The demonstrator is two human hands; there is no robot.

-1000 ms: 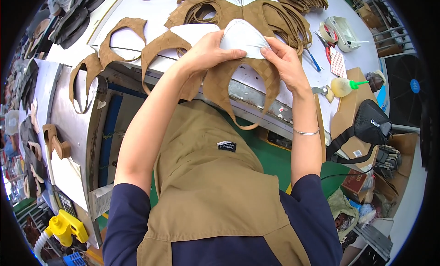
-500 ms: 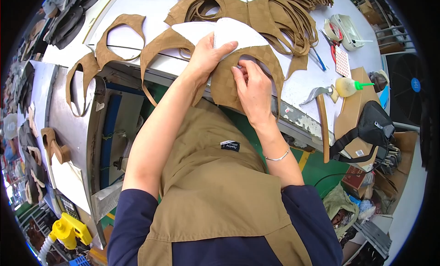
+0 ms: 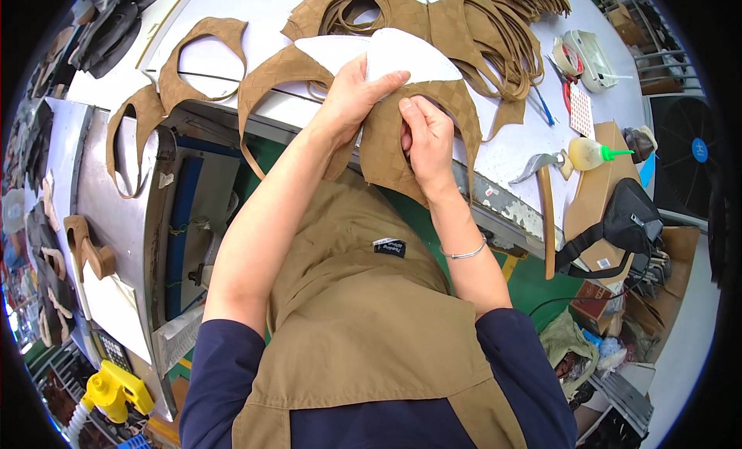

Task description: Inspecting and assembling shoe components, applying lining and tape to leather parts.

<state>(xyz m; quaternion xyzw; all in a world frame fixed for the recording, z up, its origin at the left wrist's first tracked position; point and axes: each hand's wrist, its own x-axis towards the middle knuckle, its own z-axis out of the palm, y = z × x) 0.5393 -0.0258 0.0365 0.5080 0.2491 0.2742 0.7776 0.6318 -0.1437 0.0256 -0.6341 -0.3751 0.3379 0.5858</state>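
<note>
A brown checked shoe upper with a white lining hangs over the table's front edge. My left hand grips it near the top, thumb over the white part and fingers behind. On its right side my right hand is closed, thumb and forefinger pinching at the upper's inner edge. Whether a small thing is also in that pinch is hidden. Just left, another brown upper with a white lining lies at the edge.
Stacked brown uppers lie at the back. Two loose uppers rest at the left. Toward the right are a hammer, a green-tipped glue bottle, a tape roll, a blue pen and a cardboard box.
My right hand has turned, with its fingers curled tighter against the upper's edge. My left hand keeps its grip and appears slightly farther right, along with the upper.
</note>
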